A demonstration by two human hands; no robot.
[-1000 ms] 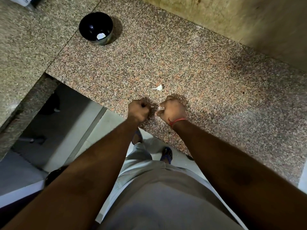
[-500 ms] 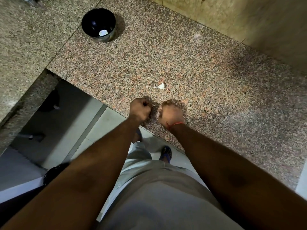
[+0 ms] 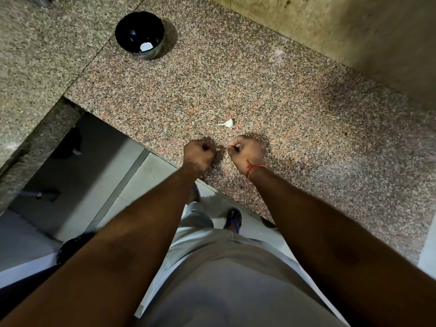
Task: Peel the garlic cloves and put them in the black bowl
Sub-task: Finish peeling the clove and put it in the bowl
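My two hands are curled just above the front edge of the granite counter (image 3: 295,109). My right hand (image 3: 246,151), with a red thread at the wrist, pinches a small pale garlic clove (image 3: 229,145) at its fingertips. A short gap away, my left hand (image 3: 200,155) has its fingertips pinched together on what looks like a scrap of garlic skin. One unpeeled white clove (image 3: 227,123) lies on the counter just beyond my hands. The black bowl (image 3: 132,27) stands far left at the back with one white peeled clove (image 3: 146,46) in it.
A beige wall (image 3: 330,24) runs along the counter's back right. A second granite slab (image 3: 35,67) joins on the left. Below the counter edge are floor tiles (image 3: 146,175) and my sandalled feet (image 3: 233,219).
My hands were pressed together on the clove and have now pulled a little apart. The view has shifted slightly; bowl and loose clove stay put.
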